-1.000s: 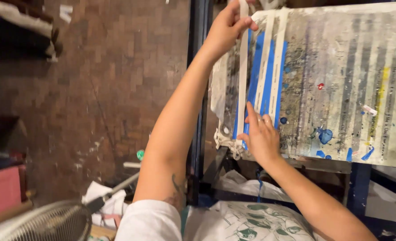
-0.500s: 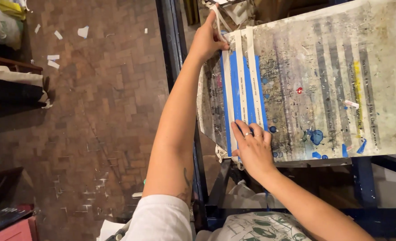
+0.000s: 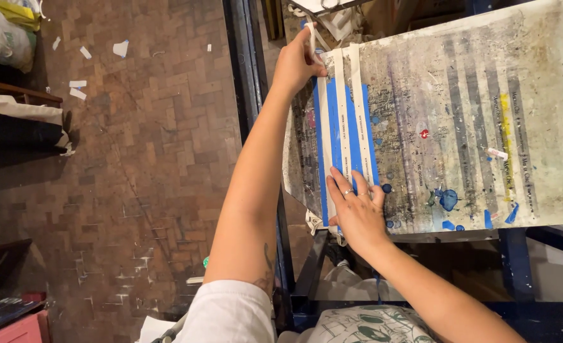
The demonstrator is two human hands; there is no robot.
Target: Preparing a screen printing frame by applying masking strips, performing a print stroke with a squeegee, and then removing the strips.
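Brown parquet flooring (image 3: 148,159) fills the left side of the view, scattered with small white paper scraps (image 3: 121,48). To the right stands a dark blue metal frame (image 3: 256,95) carrying a large work board (image 3: 484,82), its pale surface heavily stained with grey stripes, a yellow streak and blue paint blots. Along the board's left part run blue bands (image 3: 351,127) with three white ribbon strips (image 3: 342,108) laid lengthwise over them, side by side and close together. The left hand (image 3: 297,60) reaches to the far end of the board and pinches the top of the leftmost strip (image 3: 323,127) between fingers and thumb. The right hand (image 3: 357,213) lies flat and open at the near end, fingers spread, pressing on the lower ends of the strips; two rings show on its fingers. Near the bottom edge, a white sleeve (image 3: 227,311) and patterned fabric (image 3: 370,325) are visible.
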